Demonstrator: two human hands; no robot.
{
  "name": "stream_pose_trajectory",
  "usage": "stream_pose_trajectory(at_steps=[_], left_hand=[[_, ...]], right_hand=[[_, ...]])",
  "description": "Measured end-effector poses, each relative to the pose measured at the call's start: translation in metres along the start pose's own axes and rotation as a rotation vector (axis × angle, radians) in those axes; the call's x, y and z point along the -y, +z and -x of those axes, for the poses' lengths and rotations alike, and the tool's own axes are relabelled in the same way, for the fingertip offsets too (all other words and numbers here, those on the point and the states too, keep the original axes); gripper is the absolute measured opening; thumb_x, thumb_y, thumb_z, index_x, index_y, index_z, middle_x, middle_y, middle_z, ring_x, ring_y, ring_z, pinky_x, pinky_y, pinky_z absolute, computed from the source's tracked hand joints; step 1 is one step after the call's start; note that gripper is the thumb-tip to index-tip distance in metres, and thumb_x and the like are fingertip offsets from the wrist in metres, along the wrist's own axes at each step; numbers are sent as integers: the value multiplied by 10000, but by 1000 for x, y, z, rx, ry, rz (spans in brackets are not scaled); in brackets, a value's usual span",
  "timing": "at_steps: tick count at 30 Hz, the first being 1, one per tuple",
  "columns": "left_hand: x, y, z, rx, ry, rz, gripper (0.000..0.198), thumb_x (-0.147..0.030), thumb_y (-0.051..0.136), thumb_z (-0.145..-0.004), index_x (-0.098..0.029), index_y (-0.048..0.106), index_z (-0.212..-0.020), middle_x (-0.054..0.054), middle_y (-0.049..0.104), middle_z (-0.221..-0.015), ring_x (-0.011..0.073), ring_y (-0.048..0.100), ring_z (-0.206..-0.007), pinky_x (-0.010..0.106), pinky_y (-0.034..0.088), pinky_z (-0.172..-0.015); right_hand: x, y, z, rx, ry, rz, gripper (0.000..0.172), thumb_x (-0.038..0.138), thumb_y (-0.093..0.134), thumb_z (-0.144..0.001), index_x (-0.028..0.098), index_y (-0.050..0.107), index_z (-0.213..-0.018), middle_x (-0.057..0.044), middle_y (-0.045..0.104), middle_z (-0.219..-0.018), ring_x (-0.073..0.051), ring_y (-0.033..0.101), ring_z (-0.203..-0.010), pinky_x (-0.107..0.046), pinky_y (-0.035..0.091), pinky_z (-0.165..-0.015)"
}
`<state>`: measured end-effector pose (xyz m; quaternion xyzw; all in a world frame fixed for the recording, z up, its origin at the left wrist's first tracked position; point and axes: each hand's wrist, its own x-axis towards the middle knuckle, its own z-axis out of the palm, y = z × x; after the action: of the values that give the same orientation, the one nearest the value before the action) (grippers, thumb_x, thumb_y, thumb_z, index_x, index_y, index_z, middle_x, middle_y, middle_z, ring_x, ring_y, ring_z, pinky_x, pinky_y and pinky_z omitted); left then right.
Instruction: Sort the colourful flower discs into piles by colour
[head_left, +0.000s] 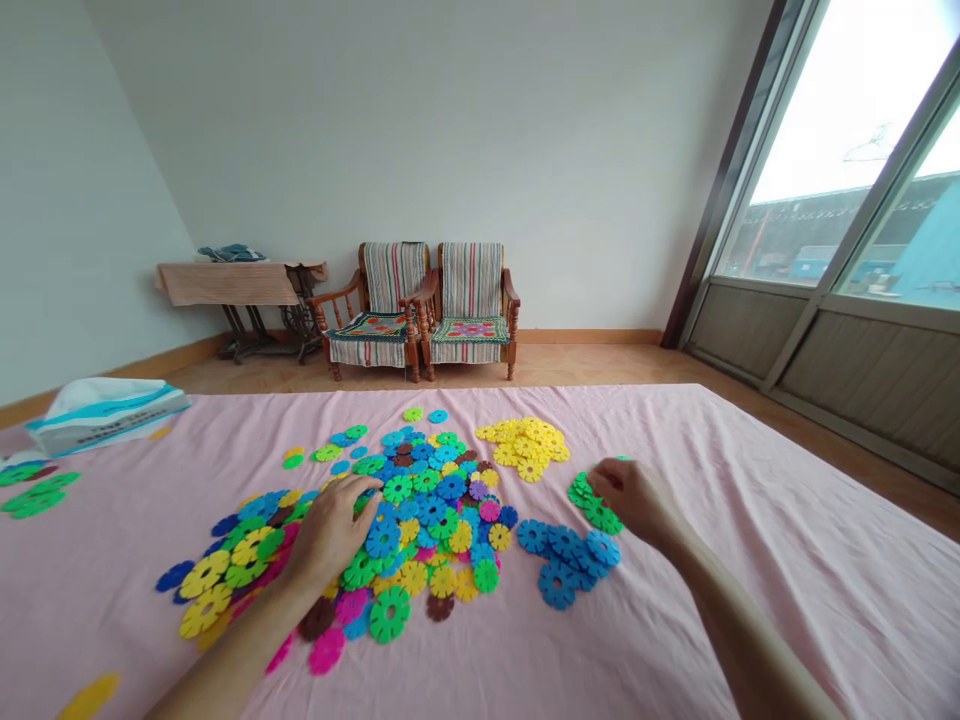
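Observation:
A mixed heap of notched plastic discs point(431, 510) in green, blue, yellow, pink and brown spreads over the pink cloth. My left hand point(335, 522) rests over the heap's left side, thumb and forefinger apart, close to blue and green discs. Over to the right, my right hand point(634, 497) is closed with its fingertips down at a small group of green discs point(602, 515); what it pinches, if anything, is hidden. Blue discs point(566, 560) lie together just nearer to me. Behind them is a pile of yellow discs point(529, 443).
A tissue pack point(109, 415) sits at the far left, with several green discs point(41, 495) in front of it. One yellow disc point(90, 695) lies near the front left. Beyond the cloth point(750, 500) stand two wooden armchairs point(469, 325) and a covered sewing table point(232, 283).

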<state>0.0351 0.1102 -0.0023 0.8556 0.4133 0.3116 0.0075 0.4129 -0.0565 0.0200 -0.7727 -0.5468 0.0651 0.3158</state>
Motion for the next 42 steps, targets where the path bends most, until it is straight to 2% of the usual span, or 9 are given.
stream_pose_trajectory(at_steps=[3, 8, 14, 19, 25, 28, 32, 39, 42], left_hand=[[3, 3, 1, -3, 2, -4, 270, -378, 456, -870, -200, 653, -918, 63, 690, -955, 237, 624, -937, 374, 476, -876], [3, 5, 1, -2, 11, 0, 257, -361, 459, -871, -194, 648, -919, 70, 688, -958, 236, 615, -946, 382, 470, -886], [-1, 3, 2, -16, 17, 2, 237, -326, 461, -867, -191, 651, -906, 69, 688, -952, 232, 617, -932, 381, 483, -866], [-6, 0, 1, -9, 25, 4, 226, -302, 465, -865, -178, 650, -906, 73, 682, -948, 235, 614, -930, 387, 487, -860], [-4, 0, 3, -9, 36, 18, 242, -292, 460, -868, -190, 675, -911, 68, 686, -963, 233, 616, -943, 394, 487, -875], [-3, 1, 3, -6, 36, 18, 254, -289, 459, -869, -199, 692, -911, 67, 691, -974, 234, 615, -953, 400, 486, -883], [-4, 1, 2, -2, 34, 17, 267, -286, 456, -870, -206, 706, -918, 66, 698, -982, 238, 617, -957, 406, 490, -880], [-6, -1, 2, -3, 40, 19, 273, -272, 452, -871, -225, 714, -931, 58, 698, -990, 228, 624, -945, 392, 496, -876], [-7, -2, 2, -7, 40, 14, 260, -275, 463, -869, -217, 709, -928, 59, 700, -982, 231, 626, -940, 393, 494, -871]], right_hand=[[21, -7, 16, 185, -62, 302, 242, 166, 442, -783, 174, 555, -569, -22, 562, -557, -120, 471, -517, -263, 196, -480], [32, -12, 29, 349, 30, 544, 242, 94, 423, -815, 152, 601, -663, -67, 608, -649, -113, 424, -493, -289, 148, -493], [29, -5, 25, 294, -74, 413, 277, 97, 398, -847, 158, 542, -618, -35, 566, -606, -105, 435, -534, -266, 190, -518], [55, 2, 22, 195, -149, 302, 246, 123, 417, -850, 167, 542, -643, -10, 556, -591, -109, 461, -542, -256, 218, -527], [104, 41, 17, 263, -358, 41, 165, 134, 495, -824, 179, 647, -867, -41, 640, -822, -145, 575, -754, -238, 357, -661], [125, 69, 9, 250, -451, 10, 184, 175, 532, -826, 195, 664, -952, -61, 641, -930, -183, 571, -908, -270, 385, -778], [148, 98, -8, 192, -485, 41, 265, 238, 517, -859, 186, 633, -1092, -88, 644, -1048, -227, 536, -1032, -333, 367, -879], [169, 120, -25, 246, -479, 172, 341, 406, 517, -866, 179, 626, -1095, -115, 625, -1112, -284, 524, -1054, -419, 343, -893], [170, 123, -23, 236, -493, 222, 306, 404, 505, -877, 186, 648, -1036, -111, 619, -1085, -281, 523, -1029, -432, 331, -887]])
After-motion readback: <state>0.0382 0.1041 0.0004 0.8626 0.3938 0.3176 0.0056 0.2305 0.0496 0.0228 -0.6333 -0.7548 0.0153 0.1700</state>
